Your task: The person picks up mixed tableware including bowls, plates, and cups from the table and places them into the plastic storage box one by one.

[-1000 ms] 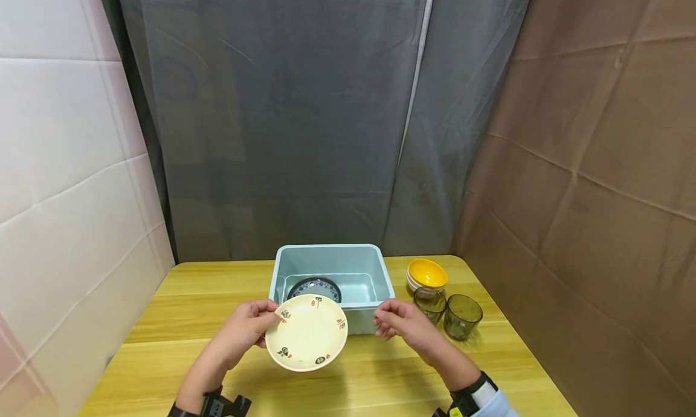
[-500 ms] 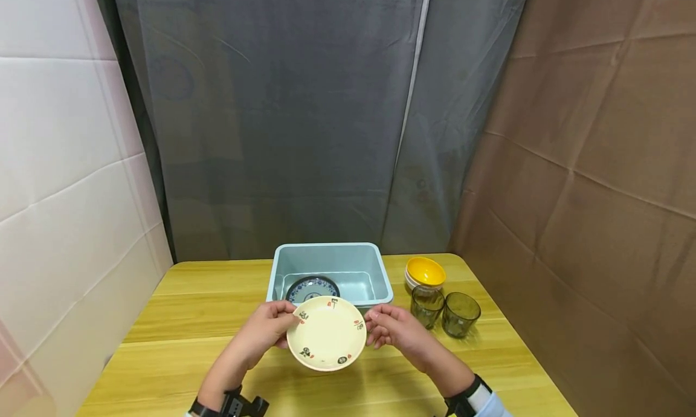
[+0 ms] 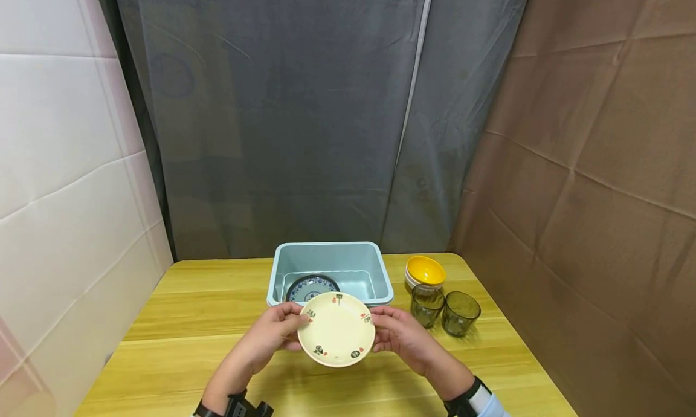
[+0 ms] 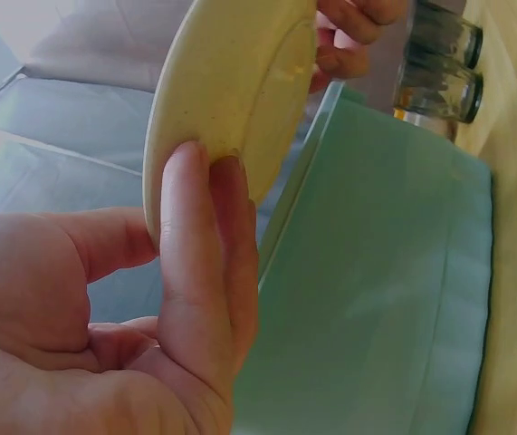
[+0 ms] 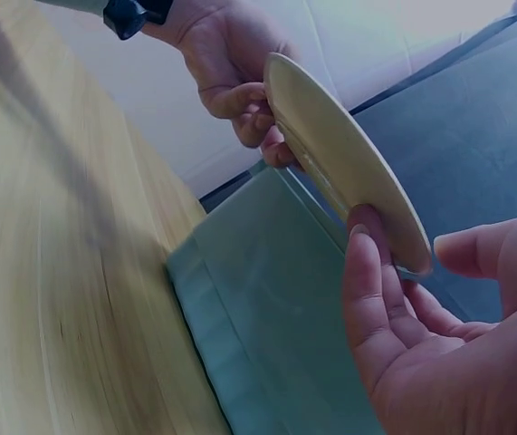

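Observation:
A cream plate with small printed motifs round its rim is held up between both hands, its face tilted toward the head camera. My left hand pinches the left edge, thumb on the face and fingers against the underside. At the opposite edge my right hand has its fingertips under the plate and its thumb right at the rim. Behind the plate stands a pale blue basin. Inside it, at the left, lies a blue-patterned dark-rimmed plate, its lower part hidden by the cream plate.
To the right of the basin a yellow bowl sits nested on a white bowl. Two dark green glasses stand in front of the bowls. The wooden table meets a grey curtain at the back.
My left hand has carried the cream plate to the right and slightly up. My right hand, earlier apart from the plate, now holds its right edge. Basin, bowls and glasses stay in place.

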The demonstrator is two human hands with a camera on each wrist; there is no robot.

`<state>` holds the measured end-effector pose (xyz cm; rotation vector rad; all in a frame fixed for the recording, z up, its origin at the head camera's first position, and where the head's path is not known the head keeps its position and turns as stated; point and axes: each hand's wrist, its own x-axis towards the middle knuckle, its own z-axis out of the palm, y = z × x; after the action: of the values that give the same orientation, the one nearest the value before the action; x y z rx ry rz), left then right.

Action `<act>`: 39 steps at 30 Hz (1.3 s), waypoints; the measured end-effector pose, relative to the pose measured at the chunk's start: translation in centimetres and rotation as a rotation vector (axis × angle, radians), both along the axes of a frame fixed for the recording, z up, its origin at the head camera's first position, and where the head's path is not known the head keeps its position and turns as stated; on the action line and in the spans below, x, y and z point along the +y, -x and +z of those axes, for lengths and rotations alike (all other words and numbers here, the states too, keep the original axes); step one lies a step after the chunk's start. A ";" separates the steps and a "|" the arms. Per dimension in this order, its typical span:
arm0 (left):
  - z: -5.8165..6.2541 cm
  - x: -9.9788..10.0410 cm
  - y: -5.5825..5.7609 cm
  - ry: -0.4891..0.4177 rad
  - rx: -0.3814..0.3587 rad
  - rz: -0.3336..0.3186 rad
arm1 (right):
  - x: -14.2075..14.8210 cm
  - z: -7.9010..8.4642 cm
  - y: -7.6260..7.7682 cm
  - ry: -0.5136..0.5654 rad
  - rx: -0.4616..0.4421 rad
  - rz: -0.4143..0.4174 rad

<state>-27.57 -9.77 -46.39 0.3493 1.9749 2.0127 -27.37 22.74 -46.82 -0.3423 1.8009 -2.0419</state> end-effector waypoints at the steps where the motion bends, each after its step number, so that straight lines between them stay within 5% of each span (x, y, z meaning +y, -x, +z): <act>1: 0.0 0.1 0.0 -0.005 0.000 0.001 | 0.0 0.0 0.0 0.000 -0.003 -0.001; 19: -0.5 -0.2 0.0 0.005 0.023 -0.040 | 0.1 0.0 0.3 -0.023 0.006 0.027; 29: -1.3 -3.9 -0.1 0.129 0.056 -0.088 | 1.4 0.6 0.6 -0.055 0.028 0.001; 39: -3.0 -7.5 -0.7 0.212 0.023 -0.014 | 3.5 2.1 1.7 -0.094 0.063 -0.019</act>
<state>-26.85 -17.31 -49.41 0.3367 2.1685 1.7761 -29.07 26.29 -44.72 -0.3670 1.9369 -1.9716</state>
